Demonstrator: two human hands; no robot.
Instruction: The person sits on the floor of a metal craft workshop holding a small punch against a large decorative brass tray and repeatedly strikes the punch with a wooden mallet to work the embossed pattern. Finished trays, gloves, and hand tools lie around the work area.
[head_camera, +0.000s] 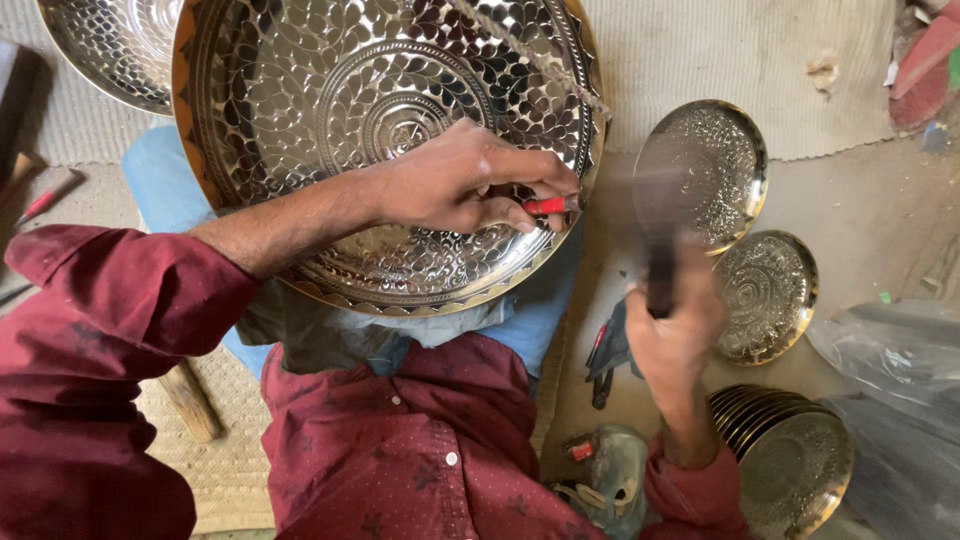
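A large round brass plate (300, 90) with an embossed leaf pattern leans in front of me. My left hand (460, 180) rests on its lower right part and pinches a small red-handled punch (552, 205) against the plate near its rim. My right hand (672, 335) is raised to the right of the plate and grips a dark-handled hammer (660, 240), which is blurred by motion. Both arms wear dark red sleeves.
Two smaller embossed plates (715, 165) (768, 295) lie on the floor at right, with a stack of plates (790, 455) nearer me. Another large plate (110, 45) sits at top left. Pliers (605, 355) lie by my knee, clear plastic (890, 400) at right, a woven mat (740, 60) behind.
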